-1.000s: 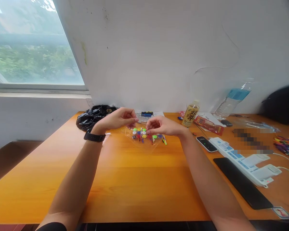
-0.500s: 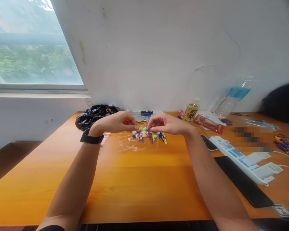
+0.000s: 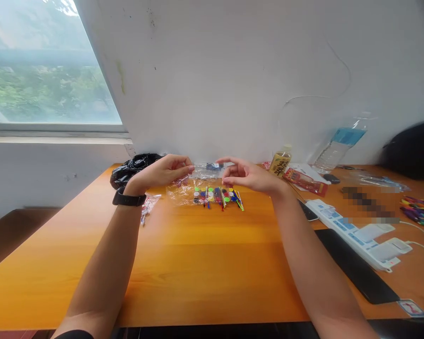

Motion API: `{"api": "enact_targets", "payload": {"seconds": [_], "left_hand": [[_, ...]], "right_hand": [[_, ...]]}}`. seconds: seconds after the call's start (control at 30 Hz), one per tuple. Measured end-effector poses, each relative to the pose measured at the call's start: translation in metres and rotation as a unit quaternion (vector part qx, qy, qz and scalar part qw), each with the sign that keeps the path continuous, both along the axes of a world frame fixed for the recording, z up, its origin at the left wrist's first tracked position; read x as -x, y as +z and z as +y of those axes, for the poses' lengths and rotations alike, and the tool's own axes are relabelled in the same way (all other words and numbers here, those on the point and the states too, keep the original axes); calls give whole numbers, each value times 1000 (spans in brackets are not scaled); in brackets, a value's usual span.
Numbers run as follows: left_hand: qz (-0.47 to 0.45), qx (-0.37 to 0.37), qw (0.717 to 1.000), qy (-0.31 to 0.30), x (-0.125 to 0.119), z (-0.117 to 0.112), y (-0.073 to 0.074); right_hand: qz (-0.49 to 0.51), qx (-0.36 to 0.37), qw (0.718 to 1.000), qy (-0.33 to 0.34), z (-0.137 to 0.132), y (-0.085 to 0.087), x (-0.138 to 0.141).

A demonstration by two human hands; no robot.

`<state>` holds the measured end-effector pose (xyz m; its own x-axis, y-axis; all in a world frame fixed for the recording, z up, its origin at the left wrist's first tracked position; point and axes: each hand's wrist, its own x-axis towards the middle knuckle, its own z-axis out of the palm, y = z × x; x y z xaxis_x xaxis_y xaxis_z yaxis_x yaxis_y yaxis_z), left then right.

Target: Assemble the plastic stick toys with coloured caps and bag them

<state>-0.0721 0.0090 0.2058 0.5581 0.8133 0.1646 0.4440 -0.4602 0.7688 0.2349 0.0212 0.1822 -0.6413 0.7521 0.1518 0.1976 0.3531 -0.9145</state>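
Observation:
My left hand (image 3: 169, 170) is closed, with thumb and fingertips pinching a crinkled clear plastic bag (image 3: 183, 192) just above the table. My right hand (image 3: 243, 175) hovers to the right of the bag. Its index finger is stretched out and its thumb stands apart from it; contact with the film is hard to make out. Below and between the hands lie small round pieces (image 3: 212, 194) in several colours, set in rows. Thin coloured sticks (image 3: 239, 200) lie at their right end. A small clear packet (image 3: 150, 206) rests beside my left wrist.
A black plastic bag (image 3: 132, 172) lies at the back left. Toward the right stand a yellow-labelled bottle (image 3: 280, 161) and a leaning large clear bottle (image 3: 341, 146). A red packet (image 3: 305, 182), a white power strip (image 3: 349, 233) and a black slab (image 3: 355, 266) lie nearer.
Both hands have risen slightly off the coloured pieces, the left moving leftward with the clear bag. My right fingers have spread. More of the rows of pieces now shows.

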Motion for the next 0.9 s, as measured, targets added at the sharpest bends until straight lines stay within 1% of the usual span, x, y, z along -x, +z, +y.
{"api": "enact_targets", "payload": {"seconds": [0.1,0.2,0.3,0.43,0.53,0.63,0.73,0.8,0.9], "left_hand": [[-5,5,999,32,0,4,-3],[-14,-15,998,65,-2,9,-7],[-40,-32,996,75,-7,11,-10],[-60,-28,995,72,-10,10,-9],[-37,-44,995,81,-9,9,-9],[0,-137,985,104,-13,7,-11],[47,-248,964,85,-25,3,-16],[77,-305,947,68,-37,2,-23],[98,-356,927,72,-52,6,-38]], "right_hand": [[7,-7,1000,-15,2,-3,2],[32,-26,997,-61,0,-2,4],[59,-45,992,-98,-3,0,6],[77,-54,991,-92,-5,3,8],[80,-56,992,-84,-5,5,7],[85,-79,988,-104,-5,6,9],[91,-106,982,-124,-5,6,13],[88,-114,981,-133,-5,5,16],[89,-121,979,-135,-5,4,18]]}}
